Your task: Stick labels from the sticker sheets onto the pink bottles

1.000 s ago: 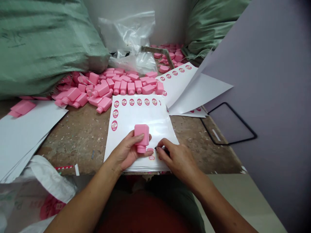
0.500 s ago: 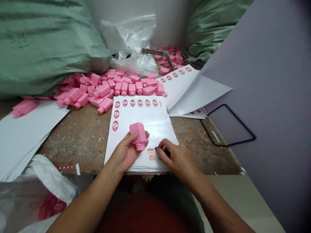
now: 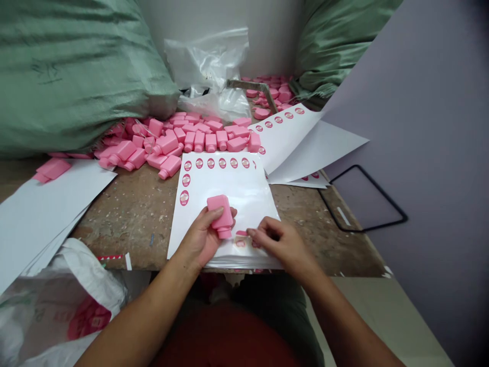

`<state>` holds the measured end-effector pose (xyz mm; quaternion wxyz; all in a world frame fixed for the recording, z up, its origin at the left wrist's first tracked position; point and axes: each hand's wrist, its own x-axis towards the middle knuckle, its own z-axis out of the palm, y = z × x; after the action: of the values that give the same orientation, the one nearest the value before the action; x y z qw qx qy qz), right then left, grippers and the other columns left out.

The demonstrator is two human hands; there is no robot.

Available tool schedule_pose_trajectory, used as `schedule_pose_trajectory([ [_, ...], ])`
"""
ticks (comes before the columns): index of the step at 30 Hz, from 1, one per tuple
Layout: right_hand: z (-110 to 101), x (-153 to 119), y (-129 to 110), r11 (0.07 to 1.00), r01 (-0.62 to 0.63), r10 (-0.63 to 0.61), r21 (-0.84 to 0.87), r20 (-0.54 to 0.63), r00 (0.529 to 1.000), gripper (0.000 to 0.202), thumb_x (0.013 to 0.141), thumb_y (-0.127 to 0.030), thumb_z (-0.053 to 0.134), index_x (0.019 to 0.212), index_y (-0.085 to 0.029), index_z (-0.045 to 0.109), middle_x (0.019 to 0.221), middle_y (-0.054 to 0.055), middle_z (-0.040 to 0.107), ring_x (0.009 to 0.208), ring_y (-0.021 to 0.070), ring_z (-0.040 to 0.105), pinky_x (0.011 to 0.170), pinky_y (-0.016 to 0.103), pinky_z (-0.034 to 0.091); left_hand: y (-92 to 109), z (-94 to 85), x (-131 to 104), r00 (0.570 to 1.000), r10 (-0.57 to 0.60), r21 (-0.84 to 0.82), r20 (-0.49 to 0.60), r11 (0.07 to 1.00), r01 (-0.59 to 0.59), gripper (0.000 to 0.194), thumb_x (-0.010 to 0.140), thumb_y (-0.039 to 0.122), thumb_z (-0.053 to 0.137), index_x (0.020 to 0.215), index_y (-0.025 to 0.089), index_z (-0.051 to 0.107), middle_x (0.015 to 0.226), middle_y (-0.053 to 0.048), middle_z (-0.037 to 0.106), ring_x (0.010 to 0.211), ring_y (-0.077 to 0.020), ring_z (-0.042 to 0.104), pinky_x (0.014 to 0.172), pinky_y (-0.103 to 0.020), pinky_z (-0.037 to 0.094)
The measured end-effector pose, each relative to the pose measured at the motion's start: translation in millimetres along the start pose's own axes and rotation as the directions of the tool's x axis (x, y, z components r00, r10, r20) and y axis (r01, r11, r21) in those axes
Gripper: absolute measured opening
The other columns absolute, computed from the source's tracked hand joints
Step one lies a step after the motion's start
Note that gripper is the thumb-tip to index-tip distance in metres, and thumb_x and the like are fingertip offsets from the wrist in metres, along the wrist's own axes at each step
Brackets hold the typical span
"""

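My left hand (image 3: pixel 202 237) is closed around a small pink plastic bottle (image 3: pixel 219 213), its narrow neck pointing down towards me. Under both hands lies a stack of glossy white sticker sheets (image 3: pixel 229 184) with oval pink-and-white labels along the top and left edges. Low on the top sheet, a sticker (image 3: pixel 240 241) with a pink upper edge is partly lifted. Thumb and forefinger of my right hand (image 3: pixel 284 243) pinch that sticker at its right upper corner.
Many pink bottles (image 3: pixel 168 142) lie heaped behind the sheets, beside a green sack (image 3: pixel 87 81). More sticker sheets (image 3: pixel 294 148) curl at the right, near a black wire frame (image 3: pixel 378 183). White sheets (image 3: pixel 49 204) and a plastic bag (image 3: pixel 46 316) are at the left.
The sticker's upper edge has come up from the sheet, between my right fingertips. My left hand still holds the bottle in nearly the same place. The view has shifted slightly.
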<state>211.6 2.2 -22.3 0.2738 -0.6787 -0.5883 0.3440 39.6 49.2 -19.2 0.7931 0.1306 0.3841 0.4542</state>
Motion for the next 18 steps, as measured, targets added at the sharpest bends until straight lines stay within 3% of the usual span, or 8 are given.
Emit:
schedule_pose_trajectory([
  [2,-7.8,-0.9,-3.4,0.976,-0.047,0.047,0.213,0.007,0.999,0.039,0.076,-0.053,0.058,0.058,-0.022,0.043,0.051,-0.005,0.047,0.05,0.0112,0.039,0.05,0.025,0.028,0.0,-0.3,-1.9,1.0,0.005,0.05,0.02,0.999,-0.006,0.031,0.076,0.014,0.066,0.105,0.012,0.056,0.095,-0.011,0.067,0.09,-0.0199,0.067,0.079,-0.03,0.053],
  [4,-14.5,-2.7,-10.2,0.957,-0.041,0.046,0.286,-0.012,0.999,0.039,0.074,-0.052,0.06,0.057,-0.022,0.041,0.05,-0.006,0.042,0.05,0.0103,0.036,0.05,0.025,0.028,0.4,0.1,-5.9,0.999,0.015,0.128,0.049,0.992,-0.021,0.037,0.074,0.015,0.069,0.108,0.015,0.055,0.101,-0.01,0.067,0.088,-0.02,0.067,0.072,-0.028,0.053],
  [7,-20.0,-6.1,-22.9,0.962,0.02,-0.007,0.274,-0.048,0.999,0.037,0.074,-0.047,0.061,0.055,-0.022,0.041,0.05,-0.006,0.04,0.05,0.01,0.035,0.05,0.025,0.028,0.6,2.3,-15.3,0.994,0.012,0.201,0.111,0.979,-0.034,0.05,0.074,0.017,0.072,0.118,0.022,0.051,0.104,-0.008,0.068,0.086,-0.0175,0.066,0.072,-0.027,0.051],
  [10,-19.9,-8.9,-33.7,0.965,0.065,-0.054,0.254,-0.05,0.997,0.036,0.077,-0.046,0.06,0.057,-0.022,0.043,0.052,-0.005,0.043,0.052,0.0105,0.038,0.051,0.025,0.03,-0.2,6.5,-25.9,0.991,0.006,0.171,0.131,0.985,-0.028,0.049,0.08,0.032,0.069,0.124,0.023,0.05,0.101,-0.007,0.068,0.087,-0.0169,0.064,0.076,-0.027,0.051],
  [14,-15.8,-9.0,-41.7,0.974,0.105,-0.091,0.203,-0.077,0.993,0.036,0.078,-0.047,0.059,0.057,-0.022,0.044,0.05,-0.005,0.043,0.051,0.0106,0.037,0.049,0.024,0.03,-0.8,12.9,-36.9,0.995,-0.012,0.118,0.104,0.993,-0.001,0.049,0.088,0.053,0.05,0.124,0.019,0.052,0.103,-0.01,0.066,0.084,-0.0188,0.064,0.07,-0.029,0.052],
  [18,-13.1,-7.2,-44.5,0.978,0.116,-0.101,0.176,-0.088,0.991,0.035,0.078,-0.046,0.059,0.057,-0.022,0.045,0.049,-0.005,0.044,0.049,0.0104,0.039,0.048,0.024,0.03,0.8,17.2,-42.5,0.993,-0.052,0.136,0.102,0.99,0.038,0.05,0.095,0.053,0.033,0.126,0.018,0.049,0.104,-0.011,0.065,0.081,-0.0187,0.065,0.067,-0.031,0.054],
])
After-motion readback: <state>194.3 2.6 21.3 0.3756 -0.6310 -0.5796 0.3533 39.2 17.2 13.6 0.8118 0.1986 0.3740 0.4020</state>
